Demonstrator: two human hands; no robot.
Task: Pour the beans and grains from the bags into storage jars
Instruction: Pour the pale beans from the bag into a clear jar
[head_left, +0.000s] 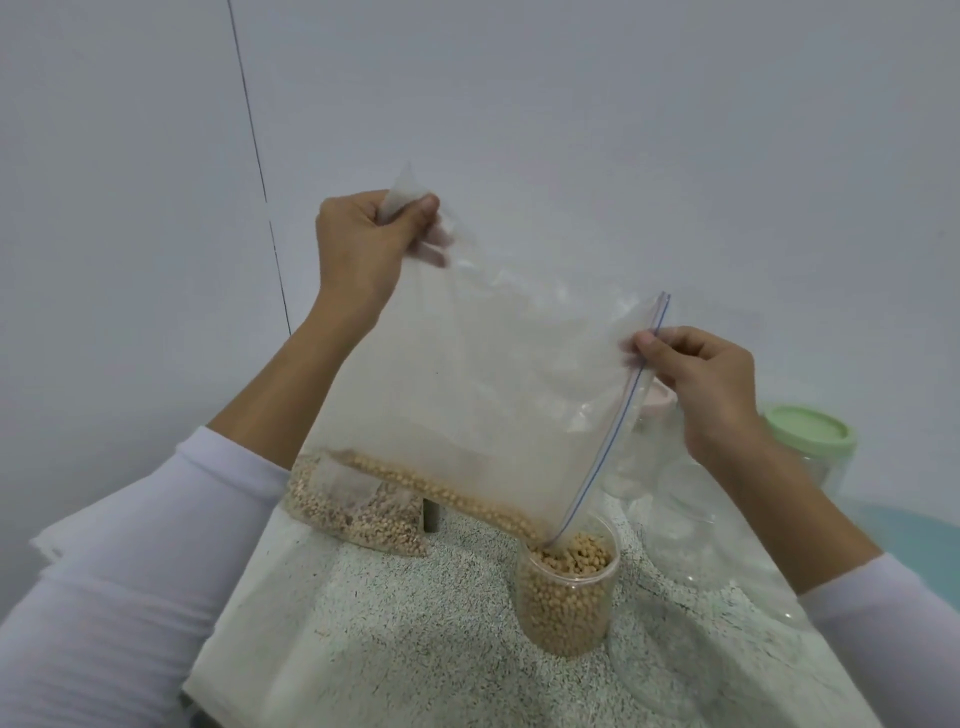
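Clear plastic zip-top bag (467, 374), tilted, its lower corner resting in the mouth of a clear cylindrical jar (569, 597) nearly full of pale beans (566, 561). The left hand (363, 244) pinched the bag's raised bottom corner; the right hand (701, 379) pinched its zip edge. A second bean-filled bag (353, 514) lay behind on the speckled tabletop (415, 649); empty clear jars (691, 519) and a green-lidded jar (810, 436) stood right of the filled jar, partly hidden by the right forearm.

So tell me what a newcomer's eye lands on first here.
The big clear zip bag at centre, held tilted by the left hand and right hand. Its lower corner feeds soybeans into the nearly full jar below. A green-lidded jar stands at right.
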